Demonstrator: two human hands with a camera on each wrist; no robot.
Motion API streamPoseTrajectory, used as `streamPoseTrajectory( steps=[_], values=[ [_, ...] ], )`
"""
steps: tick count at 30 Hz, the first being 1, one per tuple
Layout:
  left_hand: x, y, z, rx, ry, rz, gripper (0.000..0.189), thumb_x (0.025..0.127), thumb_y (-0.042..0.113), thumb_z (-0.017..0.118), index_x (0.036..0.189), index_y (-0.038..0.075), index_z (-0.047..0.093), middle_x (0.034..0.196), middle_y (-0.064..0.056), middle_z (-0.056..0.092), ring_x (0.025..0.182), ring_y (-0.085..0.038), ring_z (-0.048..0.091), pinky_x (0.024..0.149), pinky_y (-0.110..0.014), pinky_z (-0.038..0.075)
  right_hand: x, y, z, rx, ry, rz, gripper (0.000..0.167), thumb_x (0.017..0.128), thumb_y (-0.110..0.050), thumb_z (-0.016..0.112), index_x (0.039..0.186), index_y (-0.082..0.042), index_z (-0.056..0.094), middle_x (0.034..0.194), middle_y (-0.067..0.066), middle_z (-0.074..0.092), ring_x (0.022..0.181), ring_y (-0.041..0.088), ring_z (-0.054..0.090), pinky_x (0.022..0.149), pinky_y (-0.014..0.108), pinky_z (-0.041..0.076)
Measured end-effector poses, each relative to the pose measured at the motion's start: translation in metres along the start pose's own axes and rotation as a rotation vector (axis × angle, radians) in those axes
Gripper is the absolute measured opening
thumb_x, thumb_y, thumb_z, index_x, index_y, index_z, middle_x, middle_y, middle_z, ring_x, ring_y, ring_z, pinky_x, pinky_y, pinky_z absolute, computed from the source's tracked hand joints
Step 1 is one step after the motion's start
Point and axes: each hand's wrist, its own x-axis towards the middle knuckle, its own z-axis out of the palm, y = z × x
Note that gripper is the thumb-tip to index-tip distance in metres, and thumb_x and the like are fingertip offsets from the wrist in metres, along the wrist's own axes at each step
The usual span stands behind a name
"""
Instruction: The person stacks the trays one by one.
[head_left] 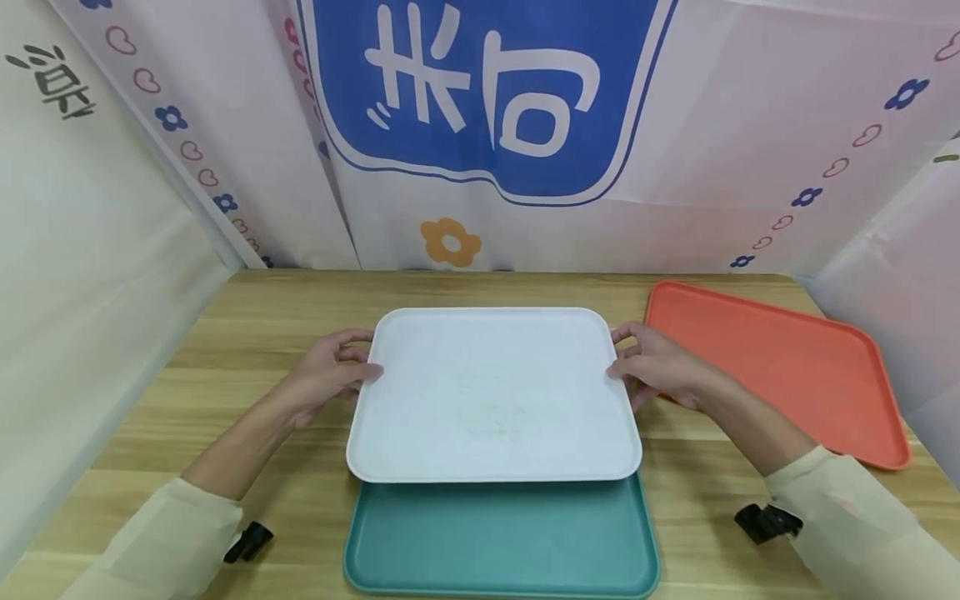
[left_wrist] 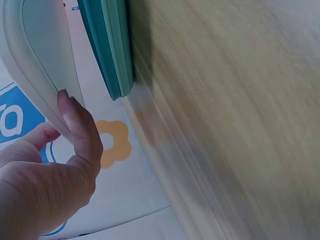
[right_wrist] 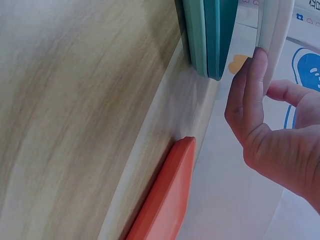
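Observation:
Both hands hold a white tray [head_left: 487, 392] by its short sides, thumbs on top and fingers underneath. My left hand [head_left: 337, 371] pinches the left rim; my right hand [head_left: 652, 367] pinches the right rim. In the wrist views the white tray [left_wrist: 50, 45] is raised, with a gap between it and the teal tray [right_wrist: 220, 35] below. A lighter green layer [left_wrist: 116, 40] sits under the teal one, like a stacked tray. In the head view the white tray covers the back part of the teal tray [head_left: 502, 542].
An orange-red tray [head_left: 780, 367] lies askew on the wooden table [head_left: 187, 367] at the right. A printed white cloth [head_left: 735, 167] with a blue sign hangs behind the table, and pale sheets [head_left: 75, 250] stand at both sides. Black wrist straps [head_left: 249, 542] show by the sleeves.

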Motion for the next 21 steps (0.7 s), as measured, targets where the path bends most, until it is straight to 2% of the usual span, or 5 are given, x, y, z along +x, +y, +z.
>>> streamPoseTrajectory(
  steps=[10,16,21],
  values=[
    [-0.002,0.0,0.003,-0.003,-0.012,-0.006,0.061,0.096,-0.002,0.066,0.149,-0.009,0.039,0.096,-0.009,0.064,0.082,-0.018,0.067,0.065,-0.033,0.062,-0.005,0.003,0.0,-0.003,-0.024,-0.026,0.056,0.1,-0.002,0.058,0.144,0.009,0.026,0.111,0.024,0.065,0.085,0.024,0.07,0.062,0.039,0.063],
    [-0.003,-0.002,0.006,0.02,-0.018,-0.012,0.058,0.097,0.0,0.067,0.147,-0.009,0.04,0.1,-0.013,0.064,0.082,-0.02,0.067,0.062,-0.034,0.062,-0.009,0.007,0.0,-0.017,-0.039,-0.047,0.053,0.099,0.0,0.058,0.141,0.011,0.027,0.101,0.02,0.071,0.082,0.024,0.072,0.061,0.041,0.064],
    [-0.005,-0.004,0.009,0.034,-0.028,-0.02,0.056,0.097,0.0,0.067,0.146,-0.008,0.04,0.099,-0.013,0.064,0.08,-0.02,0.067,0.061,-0.032,0.062,-0.011,0.011,0.0,-0.026,-0.034,-0.029,0.052,0.098,0.001,0.06,0.139,0.011,0.03,0.095,0.018,0.07,0.08,0.024,0.071,0.06,0.04,0.064]
  ],
)
